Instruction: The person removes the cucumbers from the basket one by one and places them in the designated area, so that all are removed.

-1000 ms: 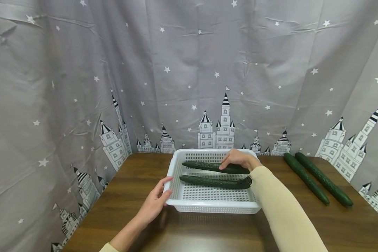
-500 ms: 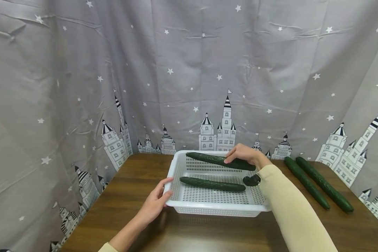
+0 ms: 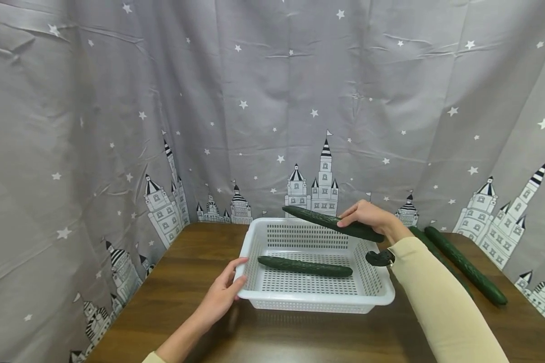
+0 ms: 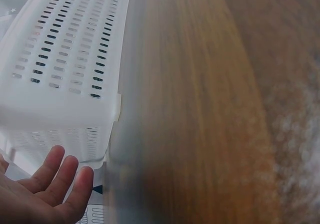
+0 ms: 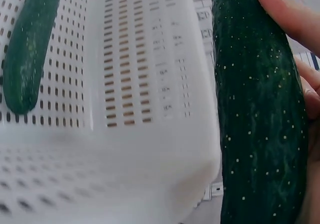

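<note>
My right hand [image 3: 368, 217] holds a dark green cucumber [image 3: 315, 217] up over the back right of a white plastic basket [image 3: 318, 297]. The fingers and thumb are on either side of the cucumber, which slants with its left end higher. In the right wrist view this cucumber [image 5: 260, 114] hangs just outside the basket's wall [image 5: 195, 73]. A second cucumber [image 3: 304, 266] lies on the basket floor. My left hand [image 3: 218, 292] grips the basket's left rim with thumb and forefinger; in the left wrist view its other fingers [image 4: 77, 194] spread loosely beneath the wall.
Two more cucumbers, one [image 3: 465, 264] nearer the edge, lie side by side on the brown wooden table [image 3: 172, 272] at the right; the right sleeve partly covers the other. A grey curtain [image 3: 263, 101] with castles and stars hangs close behind the table.
My right hand has lifted the cucumber out of the basket, moving it up and to the right. The other cucumber stays inside, and my left hand keeps its place at the rim.
</note>
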